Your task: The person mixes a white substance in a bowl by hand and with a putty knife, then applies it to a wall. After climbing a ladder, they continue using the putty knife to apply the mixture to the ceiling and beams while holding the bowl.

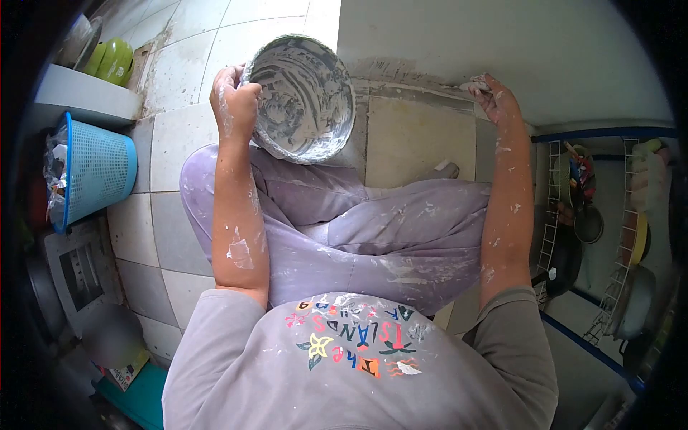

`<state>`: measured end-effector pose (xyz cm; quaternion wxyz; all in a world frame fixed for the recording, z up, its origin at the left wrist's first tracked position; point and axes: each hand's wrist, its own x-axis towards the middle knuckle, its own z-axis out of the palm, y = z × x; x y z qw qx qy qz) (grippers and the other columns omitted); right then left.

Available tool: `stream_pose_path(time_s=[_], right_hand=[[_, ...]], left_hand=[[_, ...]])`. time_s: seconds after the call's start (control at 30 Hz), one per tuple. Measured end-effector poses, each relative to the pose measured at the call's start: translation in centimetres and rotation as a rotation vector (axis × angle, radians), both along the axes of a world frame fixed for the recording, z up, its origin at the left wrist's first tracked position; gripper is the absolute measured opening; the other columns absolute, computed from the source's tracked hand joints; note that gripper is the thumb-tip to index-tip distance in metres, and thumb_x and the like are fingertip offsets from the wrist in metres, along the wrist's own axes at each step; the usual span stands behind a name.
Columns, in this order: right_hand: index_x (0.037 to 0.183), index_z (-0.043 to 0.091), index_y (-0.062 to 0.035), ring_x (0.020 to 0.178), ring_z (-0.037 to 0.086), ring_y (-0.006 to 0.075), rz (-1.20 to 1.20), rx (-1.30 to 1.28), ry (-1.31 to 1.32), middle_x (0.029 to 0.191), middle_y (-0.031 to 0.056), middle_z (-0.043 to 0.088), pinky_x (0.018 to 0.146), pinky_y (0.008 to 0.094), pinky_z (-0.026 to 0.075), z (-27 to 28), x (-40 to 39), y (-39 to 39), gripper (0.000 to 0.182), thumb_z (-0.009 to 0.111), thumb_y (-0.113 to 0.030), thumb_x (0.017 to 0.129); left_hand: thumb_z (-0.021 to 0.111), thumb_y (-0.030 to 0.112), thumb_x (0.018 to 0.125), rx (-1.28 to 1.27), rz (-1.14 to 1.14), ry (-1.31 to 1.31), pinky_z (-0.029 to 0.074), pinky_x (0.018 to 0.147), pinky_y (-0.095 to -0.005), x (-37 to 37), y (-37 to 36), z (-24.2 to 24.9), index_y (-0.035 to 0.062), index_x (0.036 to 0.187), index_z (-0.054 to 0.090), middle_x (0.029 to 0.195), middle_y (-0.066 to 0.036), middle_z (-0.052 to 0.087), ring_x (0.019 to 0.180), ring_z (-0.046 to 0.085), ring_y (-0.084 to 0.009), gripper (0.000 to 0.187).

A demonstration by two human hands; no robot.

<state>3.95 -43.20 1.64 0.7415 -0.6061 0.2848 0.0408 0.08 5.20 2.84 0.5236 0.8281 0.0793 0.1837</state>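
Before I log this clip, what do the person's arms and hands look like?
The left hand and right hand are ungloved, with white smears. The sleeves are short and grey. White flecks dot the bare right arm; a larger white patch marks the left arm.

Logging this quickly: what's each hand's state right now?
Left hand: closed, holding the bucket by its rim.
Right hand: partly curled, something white against it; whether that is a held tool cannot be told.

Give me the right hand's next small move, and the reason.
Probably smooth the white paste at the right hand along the wall base: that hand is close to it, the surface looks patchy, and the left hand holds the paste-smeared bucket by its rim.
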Motion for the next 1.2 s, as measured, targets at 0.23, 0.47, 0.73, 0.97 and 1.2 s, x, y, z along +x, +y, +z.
stream_pose_path(time_s=[0.23, 0.47, 0.73, 0.97, 1.2], right_hand=[[0.102, 0.056, 0.0110, 0.085, 0.067, 0.0290, -0.013, 0.036, -0.077, 0.099, 0.0171, 0.059, 0.065, 0.0211, 0.061, -1.8, 0.7, 0.1, 0.028, 0.058, -0.016, 0.094], [0.099, 0.053, 0.0153, 0.080, 0.068, 0.0320, -0.202, 0.131, -0.216, 0.096, 0.0207, 0.058, 0.064, 0.0237, 0.063, -2.6, 1.3, 1.4, 0.026, 0.063, -0.007, 0.089], [0.097, 0.050, 0.0169, 0.072, 0.069, 0.0317, -0.572, 0.080, -0.274, 0.094, 0.0224, 0.058, 0.059, 0.0264, 0.064, -2.4, 1.3, 0.8, 0.025, 0.064, -0.001, 0.086], [0.102, 0.056, 0.0077, 0.065, 0.067, 0.0223, -0.410, -0.133, -0.130, 0.086, 0.0168, 0.062, 0.047, 0.0238, 0.056, -0.5, 0.1, -0.8, 0.028, 0.066, -0.014, 0.088], [0.107, 0.060, -0.0029, 0.055, 0.059, 0.0100, -0.095, -0.224, 0.221, 0.078, 0.0105, 0.063, 0.039, 0.0156, 0.047, 0.3, -2.0, -1.6, 0.025, 0.061, -0.023, 0.092]], left_hand=[[0.055, 0.006, 0.060, -0.011, 0.004, 0.014, 0.046, 0.081, -0.0336, 0.1, 0.3, -0.3, -0.0092, 0.082, 0.061, 0.095, -0.019, 0.063, 0.086, 0.059, -0.0295, 0.027], [0.056, 0.006, 0.061, -0.043, 0.006, 0.005, 0.046, 0.081, -0.0321, 0.1, 0.3, -0.4, -0.0098, 0.085, 0.061, 0.093, -0.018, 0.062, 0.084, 0.058, -0.0265, 0.029], [0.055, 0.005, 0.061, -0.087, 0.030, 0.038, 0.045, 0.077, -0.0300, 0.1, 0.3, -0.4, -0.0094, 0.082, 0.059, 0.089, -0.015, 0.060, 0.080, 0.056, -0.0223, 0.025], [0.055, 0.004, 0.061, -0.111, 0.030, 0.026, 0.045, 0.075, -0.0291, 0.2, 0.2, -0.3, -0.0090, 0.082, 0.059, 0.087, -0.014, 0.058, 0.078, 0.055, -0.0208, 0.024], [0.055, 0.005, 0.061, -0.066, 0.049, 0.022, 0.046, 0.077, -0.0312, 0.2, 0.2, -0.4, -0.0093, 0.081, 0.059, 0.092, -0.017, 0.061, 0.083, 0.058, -0.0251, 0.024]])
